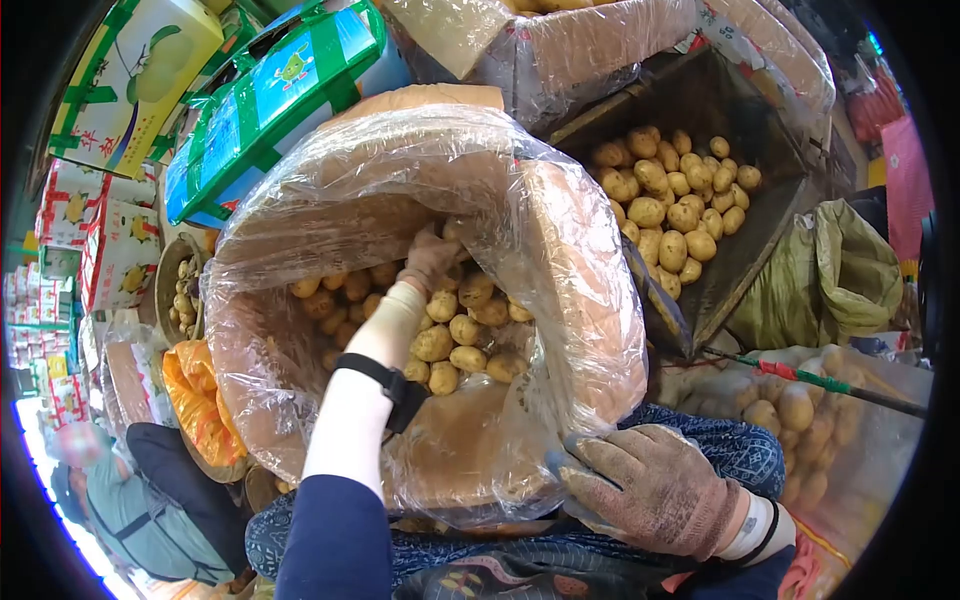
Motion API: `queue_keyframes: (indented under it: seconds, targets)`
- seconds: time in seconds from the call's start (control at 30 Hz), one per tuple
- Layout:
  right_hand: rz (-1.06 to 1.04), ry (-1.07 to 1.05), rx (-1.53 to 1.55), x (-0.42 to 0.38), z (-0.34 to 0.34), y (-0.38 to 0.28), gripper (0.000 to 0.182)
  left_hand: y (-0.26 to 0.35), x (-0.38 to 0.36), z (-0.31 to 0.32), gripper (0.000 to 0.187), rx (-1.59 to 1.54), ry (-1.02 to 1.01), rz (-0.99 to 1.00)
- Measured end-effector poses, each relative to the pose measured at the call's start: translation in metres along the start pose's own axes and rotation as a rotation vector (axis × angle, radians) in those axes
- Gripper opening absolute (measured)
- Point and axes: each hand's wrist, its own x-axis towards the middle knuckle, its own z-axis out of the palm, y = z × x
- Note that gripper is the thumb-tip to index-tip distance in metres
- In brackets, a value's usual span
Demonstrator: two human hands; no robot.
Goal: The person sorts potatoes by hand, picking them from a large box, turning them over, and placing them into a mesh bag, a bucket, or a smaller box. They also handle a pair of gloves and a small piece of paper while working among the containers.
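Observation:
A box lined with clear plastic film (pixel 585 290) stands before me, with a layer of potatoes (pixel 433 343) at its bottom. My left hand (pixel 430 258) reaches deep inside to the far wall. Its fingers are curled around what looks like a potato (pixel 456 232), partly hidden by the hand and film. My right hand (pixel 650 485), in a dirty brown work glove, lies on the near right rim. Those fingers are stretched out over the film, and no object shows in them.
A metal chute (pixel 760 230) holding more potatoes (pixel 680 200) is at the right. Beside it are a green sack (pixel 830 275) and a clear bag of potatoes (pixel 800 410). Packed cartons (pixel 285 95) stand at upper left; another person (pixel 150 500) is at lower left.

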Motion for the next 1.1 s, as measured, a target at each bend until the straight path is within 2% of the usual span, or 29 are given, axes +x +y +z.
queue_keyframes:
  seconds: [0.07,0.1,0.17,0.2,0.27,0.3,0.33,0.47,0.57,0.63,0.67,0.73,0.8,0.93,1.0,1.07,1.1]
  targets:
    - [0.008,0.021,0.006,-0.002,0.001,-0.001,0.040,-0.035,0.011,-0.024,0.056,-0.198,-0.401,0.165]
    - [0.003,0.034,0.012,-0.002,-0.001,0.000,0.038,-0.043,0.006,-0.038,0.056,-0.193,-0.396,0.161]
    - [-0.005,0.043,0.020,-0.003,-0.003,0.000,0.036,-0.012,-0.039,-0.093,0.047,-0.461,-0.410,0.461]
    - [-0.015,0.052,0.018,-0.003,-0.002,0.000,0.036,-0.001,-0.056,-0.108,0.047,-0.453,-0.399,0.465]
    - [-0.006,0.036,0.003,-0.002,-0.004,-0.004,0.034,0.020,-0.090,-0.135,0.054,-1.173,-0.594,-0.006]
    - [-0.010,-0.003,-0.020,-0.003,-0.007,-0.005,0.036,0.028,-0.112,-0.148,0.056,-1.185,-0.618,-0.007]
    - [-0.028,0.012,-0.027,-0.003,-0.008,-0.007,0.036,0.027,-0.125,-0.153,0.058,-1.131,-0.624,0.124]
    - [-0.094,0.032,-0.081,0.002,0.002,-0.009,0.043,0.063,-0.224,-0.180,0.072,-1.160,-0.641,0.155]
    - [-0.087,0.153,-0.117,0.004,0.016,-0.005,0.045,0.072,-0.277,-0.182,0.080,-1.017,-0.504,0.306]
    - [-0.069,0.128,-0.112,0.008,0.021,-0.003,0.044,0.079,-0.305,-0.182,0.085,-0.919,-0.407,0.364]
    - [-0.044,0.093,-0.097,0.009,0.023,-0.002,0.045,0.080,-0.314,-0.181,0.085,-0.922,-0.405,0.374]
    - [-0.016,0.068,-0.094,0.013,0.025,-0.001,0.043,0.080,-0.326,-0.179,0.084,-0.771,-0.280,0.526]
    - [0.013,0.044,-0.085,0.018,0.030,0.000,0.041,0.080,-0.331,-0.175,0.082,-0.766,-0.258,0.556]
    - [0.022,0.129,0.137,0.026,0.039,0.006,0.037,0.082,-0.333,-0.172,0.081,-0.753,-0.201,0.623]
    - [0.013,0.168,0.215,0.029,0.039,0.007,0.035,0.085,-0.336,-0.176,0.080,-0.580,-0.115,0.681]
    - [0.004,0.225,0.340,0.033,0.039,0.006,0.033,0.087,-0.336,-0.181,0.078,-0.560,-0.116,0.700]
    - [0.005,0.224,0.340,0.034,0.038,0.004,0.033,0.089,-0.335,-0.184,0.080,-0.449,-0.100,0.772]
